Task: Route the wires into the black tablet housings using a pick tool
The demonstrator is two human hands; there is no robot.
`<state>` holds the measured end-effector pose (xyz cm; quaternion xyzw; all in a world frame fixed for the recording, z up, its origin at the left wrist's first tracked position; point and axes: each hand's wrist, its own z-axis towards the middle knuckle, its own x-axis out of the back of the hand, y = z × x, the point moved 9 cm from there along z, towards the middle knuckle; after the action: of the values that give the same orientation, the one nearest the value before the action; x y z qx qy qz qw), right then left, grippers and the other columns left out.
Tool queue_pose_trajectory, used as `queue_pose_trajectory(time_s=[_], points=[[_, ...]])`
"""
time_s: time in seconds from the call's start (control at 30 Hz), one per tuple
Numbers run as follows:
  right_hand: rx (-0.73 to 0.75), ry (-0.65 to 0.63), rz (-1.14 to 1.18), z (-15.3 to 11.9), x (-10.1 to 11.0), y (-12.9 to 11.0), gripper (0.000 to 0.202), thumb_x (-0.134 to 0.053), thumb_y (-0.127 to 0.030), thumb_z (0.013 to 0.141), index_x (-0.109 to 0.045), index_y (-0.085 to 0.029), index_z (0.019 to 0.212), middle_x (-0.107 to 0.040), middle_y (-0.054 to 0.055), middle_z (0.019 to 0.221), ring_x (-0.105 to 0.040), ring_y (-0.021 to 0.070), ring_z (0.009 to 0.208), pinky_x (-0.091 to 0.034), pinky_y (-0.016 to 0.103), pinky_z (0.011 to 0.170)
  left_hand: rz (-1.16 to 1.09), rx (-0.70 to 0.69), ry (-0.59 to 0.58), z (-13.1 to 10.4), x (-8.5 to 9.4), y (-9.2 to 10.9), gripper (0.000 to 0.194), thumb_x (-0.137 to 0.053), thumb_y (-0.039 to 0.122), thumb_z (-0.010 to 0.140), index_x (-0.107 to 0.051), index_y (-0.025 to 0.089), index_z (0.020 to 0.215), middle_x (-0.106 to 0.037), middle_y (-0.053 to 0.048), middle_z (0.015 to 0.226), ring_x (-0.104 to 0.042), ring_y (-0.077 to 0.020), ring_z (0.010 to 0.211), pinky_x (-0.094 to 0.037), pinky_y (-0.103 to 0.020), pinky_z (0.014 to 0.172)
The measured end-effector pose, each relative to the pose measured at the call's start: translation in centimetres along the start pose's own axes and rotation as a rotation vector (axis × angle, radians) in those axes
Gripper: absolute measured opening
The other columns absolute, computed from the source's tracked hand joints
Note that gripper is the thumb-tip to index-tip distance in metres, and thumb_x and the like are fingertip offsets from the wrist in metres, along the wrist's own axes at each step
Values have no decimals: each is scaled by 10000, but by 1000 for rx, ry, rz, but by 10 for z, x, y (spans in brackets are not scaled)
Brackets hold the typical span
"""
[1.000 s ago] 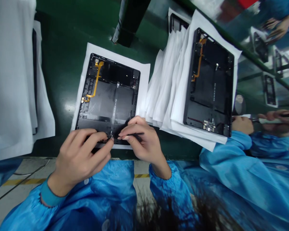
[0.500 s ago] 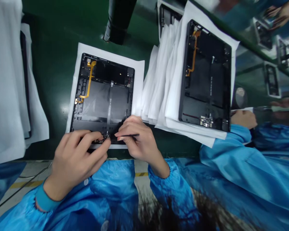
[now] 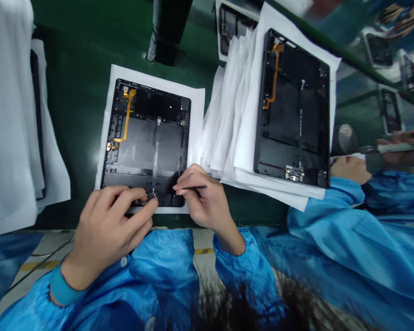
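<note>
An open black tablet housing lies on a white foam sheet, with an orange flex cable along its left side and a thin strip cable down the middle. My left hand reaches over the lower edge, its fingertips closed about a small circuit board that they partly hide. In my right hand a thin dark tool is pinched between thumb and fingers. That hand hovers at the housing's lower right corner, apart from the left.
To the right, a stack of foam sheets carries another black housing. More foam sheets stand at the left edge. A dark post rises at the back. A co-worker's hand and blue sleeve are close by on the right.
My right hand has moved a little to the right with the thin tool, away from the left fingertips. My left hand stays on the circuit board.
</note>
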<state>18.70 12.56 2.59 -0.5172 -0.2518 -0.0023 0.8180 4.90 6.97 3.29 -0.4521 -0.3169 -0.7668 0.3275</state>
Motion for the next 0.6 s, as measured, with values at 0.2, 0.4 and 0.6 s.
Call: queue_pose_trajectory(time_s=[0.2,0.4,0.6], points=[[-32,39,-24,-2,1,1,134,-532,-117,972,-600,-217,915,-630,14,789,-597,172,771,-506,331,701,54,3,-100,-2,-9,-2,468,-653,258,875,-597,327,1335,-686,-30,975,-486,-245,812,-328,-370,672],[-49,72,-49,-3,3,1,145,-535,-104,968,-609,-215,911,-630,17,795,-614,170,793,-508,328,712,33,8,-111,-1,-8,-2,445,-650,246,888,-616,301,1328,-687,-35,985,-469,-249,827,-331,-377,683],[-43,85,-87,-4,4,0,181,-531,-56,940,-606,-216,901,-628,19,797,-618,173,802,-503,337,731,38,5,-107,-1,-8,-2,438,-651,245,889,-619,310,1320,-687,-33,994,-482,-247,847,-349,-375,686]])
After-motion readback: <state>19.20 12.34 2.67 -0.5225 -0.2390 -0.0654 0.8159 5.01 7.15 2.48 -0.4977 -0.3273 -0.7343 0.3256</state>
